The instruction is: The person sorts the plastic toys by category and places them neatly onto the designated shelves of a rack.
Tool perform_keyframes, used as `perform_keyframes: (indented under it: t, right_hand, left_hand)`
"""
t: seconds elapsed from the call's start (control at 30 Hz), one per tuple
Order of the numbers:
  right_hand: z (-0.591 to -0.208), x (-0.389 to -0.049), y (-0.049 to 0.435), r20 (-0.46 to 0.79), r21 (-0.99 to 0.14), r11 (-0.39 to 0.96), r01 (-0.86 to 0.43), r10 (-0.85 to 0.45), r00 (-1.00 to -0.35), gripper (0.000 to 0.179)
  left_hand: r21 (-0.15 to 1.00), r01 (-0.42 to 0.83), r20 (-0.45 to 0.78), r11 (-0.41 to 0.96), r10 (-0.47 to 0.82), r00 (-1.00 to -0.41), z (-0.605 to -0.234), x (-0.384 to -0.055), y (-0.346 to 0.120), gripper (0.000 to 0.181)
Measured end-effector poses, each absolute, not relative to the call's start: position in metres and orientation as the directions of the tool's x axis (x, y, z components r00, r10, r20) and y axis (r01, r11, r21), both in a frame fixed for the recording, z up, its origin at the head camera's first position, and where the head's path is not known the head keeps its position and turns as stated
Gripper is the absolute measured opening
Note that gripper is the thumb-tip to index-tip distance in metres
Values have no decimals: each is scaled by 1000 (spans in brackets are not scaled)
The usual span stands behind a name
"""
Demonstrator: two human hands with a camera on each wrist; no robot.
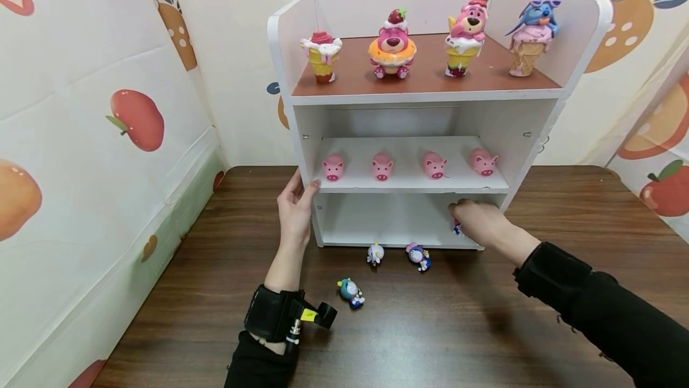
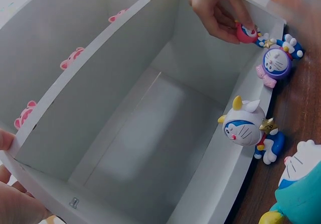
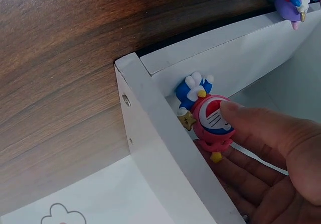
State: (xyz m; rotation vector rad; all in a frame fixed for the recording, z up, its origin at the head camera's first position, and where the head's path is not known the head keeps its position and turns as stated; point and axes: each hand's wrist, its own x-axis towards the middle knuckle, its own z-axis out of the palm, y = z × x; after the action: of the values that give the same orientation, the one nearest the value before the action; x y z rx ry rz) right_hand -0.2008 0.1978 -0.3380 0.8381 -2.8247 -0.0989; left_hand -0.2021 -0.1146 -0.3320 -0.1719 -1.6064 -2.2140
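A small blue-and-white cat figurine with a red hood [image 3: 213, 121] stands in the right end of the bottom compartment, close to the side panel. My right hand [image 1: 479, 220] holds it, thumb on its face and fingers behind its head. My left hand [image 1: 295, 214] grips the left side of the white shelf unit [image 1: 371, 191] at middle-shelf height, thumb at the front edge. In front of the unit lie a white-hooded figurine [image 2: 246, 128], a purple-hooded figurine [image 2: 277, 63] and, nearer, a teal-hooded figurine [image 1: 350, 291].
Several pink pig figures [image 1: 382, 167] line the middle shelf. On the brown top level stand several ice-cream-style figures [image 1: 393, 47]. The unit stands on a dark wooden table [image 1: 430, 328] against a wall, with a fruit-print sheet [image 1: 81, 77] at left.
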Motion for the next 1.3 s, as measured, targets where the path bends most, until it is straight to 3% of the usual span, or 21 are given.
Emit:
perform_keyframes:
  t: [0.63,0.93,1.3]
  right_hand:
    - [-333,-201,195,120,120,842,-527,-539,-834,14]
    - [-327,-197,187,207,138,834,-534,-552,-808,18]
    - [-327,-189,161,127,-7,861,-508,-503,-855,16]
  left_hand:
    - [881,392,331,-265,-247,-911,-332,-202,-115,48]
    - [885,387,330,-258,-238,-914,-333,-202,-115,48]
    - [887,384,327,-257,-238,-915,-332,-201,-115,47]
